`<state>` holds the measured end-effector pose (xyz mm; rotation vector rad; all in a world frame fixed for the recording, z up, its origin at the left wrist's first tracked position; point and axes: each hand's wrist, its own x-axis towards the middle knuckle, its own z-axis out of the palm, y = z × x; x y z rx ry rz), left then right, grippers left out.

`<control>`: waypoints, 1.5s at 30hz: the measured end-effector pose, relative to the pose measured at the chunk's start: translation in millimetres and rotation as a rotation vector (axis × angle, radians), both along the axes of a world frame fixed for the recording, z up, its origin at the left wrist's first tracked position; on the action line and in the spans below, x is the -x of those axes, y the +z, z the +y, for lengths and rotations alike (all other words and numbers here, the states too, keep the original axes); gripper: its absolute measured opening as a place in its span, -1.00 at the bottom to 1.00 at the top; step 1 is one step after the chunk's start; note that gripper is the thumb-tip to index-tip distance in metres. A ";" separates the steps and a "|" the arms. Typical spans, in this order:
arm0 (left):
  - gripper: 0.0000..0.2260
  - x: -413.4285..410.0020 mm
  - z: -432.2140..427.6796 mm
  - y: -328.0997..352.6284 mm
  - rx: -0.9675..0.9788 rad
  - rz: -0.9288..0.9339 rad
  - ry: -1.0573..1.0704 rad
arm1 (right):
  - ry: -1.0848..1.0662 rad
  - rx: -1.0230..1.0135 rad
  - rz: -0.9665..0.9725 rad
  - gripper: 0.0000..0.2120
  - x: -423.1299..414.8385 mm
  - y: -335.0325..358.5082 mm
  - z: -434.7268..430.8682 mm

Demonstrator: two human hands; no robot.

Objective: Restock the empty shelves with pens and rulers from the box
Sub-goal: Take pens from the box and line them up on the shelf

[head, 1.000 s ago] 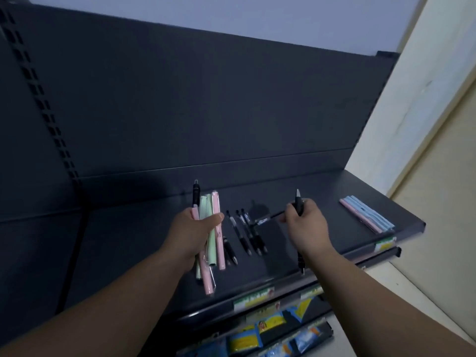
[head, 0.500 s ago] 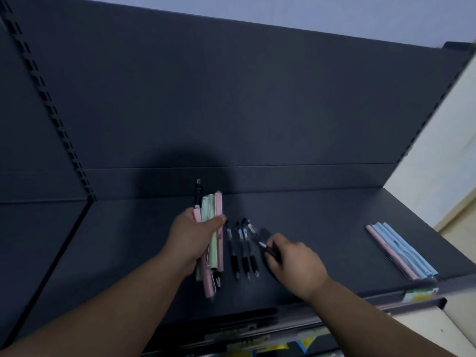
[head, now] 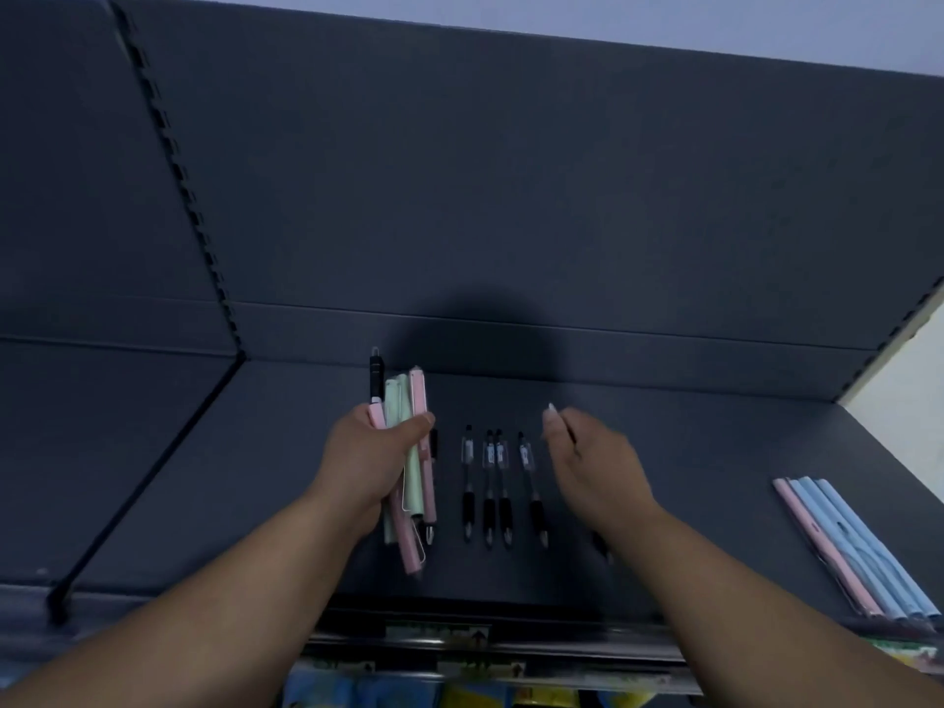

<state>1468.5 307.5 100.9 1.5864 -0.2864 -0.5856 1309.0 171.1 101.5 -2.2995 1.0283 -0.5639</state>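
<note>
Shelf-edge tags (head: 439,633) blurred, no legible txt. L grip (head: 368,462) closed round pink/green pen bundle (head: 414,401). R grip (head: 597,467) loosely curled, holding black pen (head: 602,544). Four pens (head: 490,482) on shelf (head: 689,452) btwn hands; pastel pack (head: 858,544) at 4 o'clock.

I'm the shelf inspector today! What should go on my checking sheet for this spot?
Surface: dark shelf, flat, partly stocked.
Job's things: row of black pens lying side by side; pastel pen bundle in the left hand; pink and blue pile at the right edge, pens or rulers unclear.
Clutter: nothing seen.
Hands: left hand grips the bundle; right hand holds a dark pen, mostly hidden.
Cables: nothing seen.
Surroundings: dark back panel, slotted upright, price tags and colourful packs below.
</note>
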 end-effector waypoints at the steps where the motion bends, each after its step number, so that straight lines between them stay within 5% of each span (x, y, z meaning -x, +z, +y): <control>1: -0.80 -4.3 4.1 0.9 0.001 -0.002 0.012 | -0.008 0.061 -0.038 -0.61 -6.0 5.0 1.2; 6: -0.83 -31.2 30.4 4.6 -0.009 -0.012 0.033 | 0.050 0.181 -0.345 -0.87 -40.6 19.1 25.4; 12: -0.79 -70.5 57.3 1.7 -0.014 0.000 0.024 | 0.132 0.278 -0.291 -0.83 -72.8 -26.8 62.2; 17: -0.80 -90.2 66.4 -5.5 -0.014 0.019 -0.042 | -0.010 0.283 -0.330 -0.88 -79.7 -37.1 70.1; 28: -0.84 -100.9 69.1 -15.8 -0.036 0.012 -0.195 | -0.077 0.132 0.081 -0.88 -76.7 -53.5 107.6; 39: -0.86 -101.7 65.6 -23.1 -0.038 0.032 -0.257 | -0.067 0.247 0.443 -0.62 -94.6 -37.0 108.4; 45: -0.85 -101.4 61.2 -22.9 -0.037 0.034 -0.250 | -0.083 0.222 0.481 -0.65 -105.4 -33.9 105.0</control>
